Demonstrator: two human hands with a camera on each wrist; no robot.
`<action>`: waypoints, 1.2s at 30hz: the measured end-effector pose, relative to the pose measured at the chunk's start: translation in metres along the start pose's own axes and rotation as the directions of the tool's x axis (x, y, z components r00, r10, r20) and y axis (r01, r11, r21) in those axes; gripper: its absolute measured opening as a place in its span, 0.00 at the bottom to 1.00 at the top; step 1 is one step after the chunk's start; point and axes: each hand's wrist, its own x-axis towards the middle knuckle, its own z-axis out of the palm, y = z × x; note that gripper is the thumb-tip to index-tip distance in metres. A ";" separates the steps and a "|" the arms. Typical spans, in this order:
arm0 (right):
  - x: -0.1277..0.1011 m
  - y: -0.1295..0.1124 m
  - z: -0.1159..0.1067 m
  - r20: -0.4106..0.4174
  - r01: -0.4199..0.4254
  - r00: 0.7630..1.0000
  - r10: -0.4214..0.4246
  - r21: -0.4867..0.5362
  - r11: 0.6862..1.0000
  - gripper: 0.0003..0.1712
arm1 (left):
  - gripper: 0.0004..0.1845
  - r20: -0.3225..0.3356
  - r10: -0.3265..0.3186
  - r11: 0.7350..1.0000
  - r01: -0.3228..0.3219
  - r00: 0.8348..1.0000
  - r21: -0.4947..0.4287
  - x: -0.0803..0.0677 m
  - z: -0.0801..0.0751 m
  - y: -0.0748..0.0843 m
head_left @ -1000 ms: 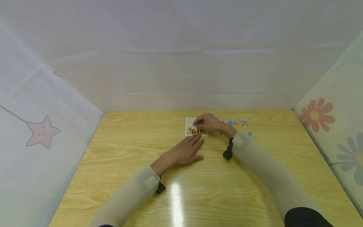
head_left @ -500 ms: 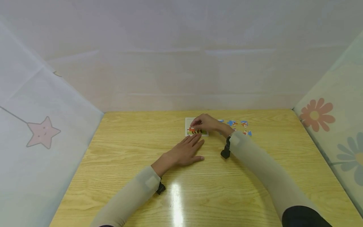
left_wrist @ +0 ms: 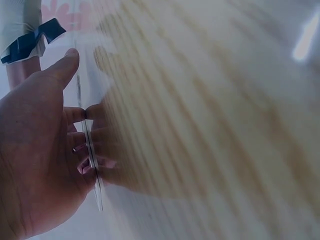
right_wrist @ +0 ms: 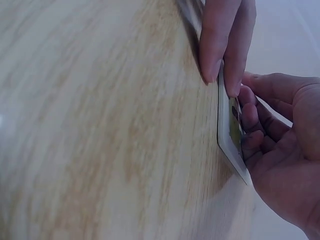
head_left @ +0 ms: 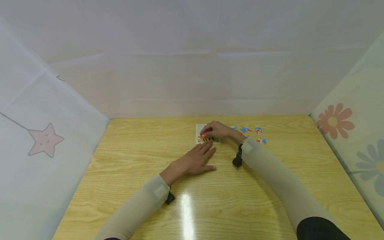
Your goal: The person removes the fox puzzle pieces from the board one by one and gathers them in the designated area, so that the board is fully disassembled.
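A small puzzle board with a white frame (head_left: 196, 134) lies flat near the table's far edge. Green ground with orange and black-striped shapes (head_left: 207, 138) shows along its lower part. My left hand (head_left: 195, 161) lies palm down with straight fingers, their tips on the board's near edge. In the right wrist view, two left fingertips (right_wrist: 213, 70) rest on the frame. My right hand (head_left: 218, 129) is over the board, thumb and forefinger pinched together low on its left half, at a puzzle piece mostly hidden by the fingers. Its other fingers (right_wrist: 252, 145) curl against the picture.
Several loose puzzle pieces (head_left: 246, 130), blue, white and orange, lie to the right of the board, some behind my right wrist. The wooden table (head_left: 135, 150) meets a pale cloth backdrop (head_left: 168, 83) at the back and sides.
My right hand has moved slightly left and toward me over the board, uncovering a bit more of the loose pieces. My left hand has stayed almost still.
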 end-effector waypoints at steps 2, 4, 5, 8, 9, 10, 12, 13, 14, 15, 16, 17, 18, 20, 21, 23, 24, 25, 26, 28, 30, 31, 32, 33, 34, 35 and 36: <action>0.000 0.000 0.000 0.006 -0.001 1.000 0.001 0.001 1.000 0.14 | 0.47 0.003 0.001 1.000 -0.001 1.000 0.002 0.000 0.000 -0.001; 0.000 0.001 -0.001 0.010 0.003 1.000 -0.003 0.004 1.000 0.14 | 0.47 0.003 0.004 1.000 -0.004 1.000 0.007 0.001 0.000 -0.001; 0.000 0.001 -0.001 0.011 0.004 1.000 -0.004 0.010 1.000 0.14 | 0.47 0.005 0.004 1.000 -0.004 1.000 0.008 0.001 0.000 -0.001; 0.001 0.003 -0.001 0.014 0.004 1.000 -0.005 0.030 1.000 0.14 | 0.47 0.003 0.007 1.000 -0.007 1.000 0.004 0.001 0.000 -0.002; 0.002 0.004 -0.001 0.012 0.007 1.000 -0.007 0.035 0.999 0.13 | 0.47 0.003 0.008 1.000 -0.008 1.000 0.005 0.001 -0.001 -0.002; 0.002 0.004 -0.001 0.011 0.008 1.000 -0.009 0.041 0.999 0.13 | 0.47 0.004 0.008 1.000 -0.008 1.000 0.004 0.001 -0.001 -0.002; 0.003 0.006 0.000 0.003 0.019 1.000 -0.020 0.041 0.999 0.12 | 0.47 0.006 0.008 1.000 -0.009 1.000 0.009 0.001 -0.001 -0.002; 0.003 0.007 0.000 -0.002 0.027 1.000 -0.027 0.036 0.999 0.12 | 0.47 0.006 0.009 1.000 -0.009 1.000 0.012 0.001 -0.001 -0.002; 0.004 0.008 0.001 -0.009 0.034 0.999 -0.034 0.029 0.999 0.12 | 0.48 0.007 0.010 1.000 -0.010 1.000 0.015 0.001 -0.002 -0.002; 0.004 0.008 0.002 -0.015 0.038 0.999 -0.037 0.026 0.999 0.12 | 0.48 0.008 0.010 1.000 -0.010 1.000 0.018 0.001 -0.002 -0.002; 0.005 0.009 0.002 -0.021 0.041 0.999 -0.041 0.024 0.999 0.11 | 0.48 0.008 0.011 1.000 -0.011 1.000 0.022 0.001 -0.002 -0.002; 0.005 0.009 0.003 -0.027 0.043 0.999 -0.043 0.022 0.999 0.11 | 0.48 0.006 0.013 1.000 -0.013 1.000 0.025 0.001 -0.003 -0.002; 0.005 0.009 0.003 -0.033 0.045 0.998 -0.044 0.021 0.999 0.11 | 0.48 0.007 0.014 1.000 -0.015 1.000 0.028 0.002 -0.003 -0.002; 0.004 0.008 0.004 -0.043 0.044 0.998 -0.043 0.026 0.999 0.10 | 0.48 0.004 0.018 0.999 -0.018 1.000 0.030 0.002 -0.004 -0.003; 0.004 0.007 0.004 -0.047 0.045 0.998 -0.043 0.031 0.999 0.10 | 0.48 0.001 0.020 0.999 -0.020 1.000 0.031 0.002 -0.004 -0.003; 0.003 0.006 0.004 -0.054 0.047 0.998 -0.045 0.038 0.998 0.09 | 0.48 0.000 0.022 0.999 -0.022 1.000 0.031 0.002 -0.005 -0.003; 0.003 0.005 0.005 -0.057 0.049 0.997 -0.047 0.040 0.998 0.09 | 0.48 0.002 0.021 0.999 -0.021 1.000 0.030 0.002 -0.005 -0.003; 0.003 0.005 0.005 -0.060 0.048 0.997 -0.045 0.043 0.998 0.09 | 0.48 0.003 0.021 0.999 -0.021 1.000 0.027 0.002 -0.005 -0.003; 0.003 0.005 0.005 -0.063 0.046 0.997 -0.044 0.044 0.998 0.08 | 0.48 0.005 0.021 0.999 -0.021 1.000 0.026 0.002 -0.006 -0.003; 0.004 0.005 0.006 -0.068 0.043 0.997 -0.039 0.048 0.998 0.08 | 0.48 0.007 0.020 1.000 -0.020 1.000 0.017 0.002 -0.007 -0.002; 0.004 0.005 0.006 -0.072 0.039 0.997 -0.035 0.052 0.998 0.08 | 0.48 0.008 0.020 1.000 -0.021 1.000 0.009 0.002 -0.007 -0.002; 0.004 0.005 0.006 -0.074 0.039 0.997 -0.034 0.056 0.998 0.08 | 0.48 0.008 0.021 1.000 -0.021 1.000 0.009 0.002 -0.007 -0.002; 0.004 0.005 0.006 -0.074 0.038 0.997 -0.033 0.062 0.997 0.08 | 0.48 0.009 0.021 1.000 -0.021 1.000 0.009 0.002 -0.007 -0.002; 0.003 0.005 0.005 -0.073 0.038 0.997 -0.032 0.074 0.997 0.08 | 0.48 0.007 0.022 1.000 -0.022 1.000 0.008 0.002 -0.007 -0.003; 0.003 0.005 0.005 -0.073 0.038 0.997 -0.032 0.084 0.996 0.08 | 0.49 0.007 0.023 1.000 -0.023 1.000 0.010 0.002 -0.006 -0.003; 0.004 0.005 0.005 -0.072 0.038 0.997 -0.031 0.096 0.995 0.08 | 0.49 0.007 0.024 1.000 -0.024 1.000 0.012 0.002 -0.006 -0.003; 0.004 0.006 0.005 -0.070 0.036 0.997 -0.028 0.107 0.994 0.08 | 0.49 0.007 0.025 1.000 -0.025 1.000 0.015 0.002 -0.006 -0.003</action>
